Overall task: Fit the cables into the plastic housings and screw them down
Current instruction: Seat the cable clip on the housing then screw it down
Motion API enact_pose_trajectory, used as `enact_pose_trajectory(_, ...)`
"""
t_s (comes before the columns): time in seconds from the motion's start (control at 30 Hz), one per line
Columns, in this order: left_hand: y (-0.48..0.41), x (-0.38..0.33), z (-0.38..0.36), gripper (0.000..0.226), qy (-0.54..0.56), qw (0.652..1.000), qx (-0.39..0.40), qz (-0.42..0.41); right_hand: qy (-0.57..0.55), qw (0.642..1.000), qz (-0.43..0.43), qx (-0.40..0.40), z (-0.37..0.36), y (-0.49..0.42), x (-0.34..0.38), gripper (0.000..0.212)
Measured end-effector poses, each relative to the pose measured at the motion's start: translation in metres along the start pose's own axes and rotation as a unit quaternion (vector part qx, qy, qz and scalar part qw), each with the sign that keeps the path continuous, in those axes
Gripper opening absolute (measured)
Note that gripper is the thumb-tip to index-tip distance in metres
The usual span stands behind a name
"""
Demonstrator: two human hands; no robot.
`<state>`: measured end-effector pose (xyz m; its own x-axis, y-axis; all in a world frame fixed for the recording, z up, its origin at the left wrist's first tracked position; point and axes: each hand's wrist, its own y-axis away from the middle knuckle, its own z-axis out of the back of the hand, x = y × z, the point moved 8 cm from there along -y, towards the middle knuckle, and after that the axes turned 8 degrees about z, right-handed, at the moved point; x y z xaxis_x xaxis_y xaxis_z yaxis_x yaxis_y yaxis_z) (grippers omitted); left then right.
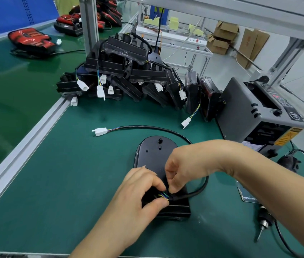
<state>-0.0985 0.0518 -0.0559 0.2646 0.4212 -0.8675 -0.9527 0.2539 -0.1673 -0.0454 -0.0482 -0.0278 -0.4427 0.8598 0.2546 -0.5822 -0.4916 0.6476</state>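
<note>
A black plastic housing (154, 151) lies flat on the green mat in front of me, its rounded end pointing away. A black cable (197, 192) loops from the housing's near end round to the right and back to a white connector (101, 131) on the mat. Thin coloured wires (163, 195) show where the cable enters the housing. My left hand (140, 190) rests on the housing's near end, thumb and fingers pinching the wires. My right hand (181, 170) reaches over from the right and pinches the cable end just above them.
A heap of black housings with white connectors (125, 75) lies at the back of the mat. To the right stand a grey tape dispenser (255, 112) and an electric screwdriver (263, 222) with its cord. An aluminium rail (26, 142) borders the mat on the left.
</note>
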Motion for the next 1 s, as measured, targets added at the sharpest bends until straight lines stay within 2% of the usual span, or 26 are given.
enact_pose_trajectory(0.1, -0.002, -0.004, 0.001, 0.026, -0.016, 1.000, -0.003, 0.009, -0.015, 1.000, -0.001, 0.005, -0.002, 0.000, -0.002, 0.016)
enact_pose_trajectory(0.2, -0.002, -0.011, -0.004, 0.038, -0.067, 0.997, -0.037, 0.007, -0.039, 0.999, -0.002, 0.000, -0.003, 0.002, -0.005, 0.017)
enact_pose_trajectory(0.33, -0.001, -0.017, -0.007, 0.023, -0.091, 0.993, -0.072, -0.013, -0.091, 0.996, 0.011, -0.012, -0.007, 0.004, -0.007, 0.014)
enact_pose_trajectory(0.47, 0.001, -0.017, -0.008, 0.017, -0.077, 0.995, -0.063, -0.019, -0.105, 0.994, 0.018, -0.017, -0.007, 0.004, -0.006, 0.014)
enact_pose_trajectory(0.53, 0.003, -0.022, -0.007, 0.010, -0.084, 0.993, -0.067, -0.056, -0.114, 0.993, 0.020, -0.012, -0.007, 0.004, -0.006, 0.013)
enact_pose_trajectory(0.63, 0.016, -0.033, -0.008, 0.002, -0.193, 0.958, -0.123, -0.171, -0.111, 0.994, 0.019, -0.005, -0.006, 0.003, -0.005, 0.012)
enact_pose_trajectory(0.67, 0.020, -0.035, -0.009, 0.008, -0.220, 0.947, -0.139, -0.188, -0.110, 0.994, 0.019, -0.004, -0.006, 0.002, -0.005, 0.013)
enact_pose_trajectory(0.77, 0.025, -0.035, -0.008, 0.025, -0.241, 0.939, -0.159, -0.189, -0.114, 0.993, 0.021, -0.003, -0.007, 0.001, -0.006, 0.013)
enact_pose_trajectory(1.0, 0.024, -0.038, -0.010, 0.026, -0.291, 0.924, -0.138, -0.208, -0.120, 0.992, 0.029, -0.007, -0.007, 0.002, -0.010, 0.013)
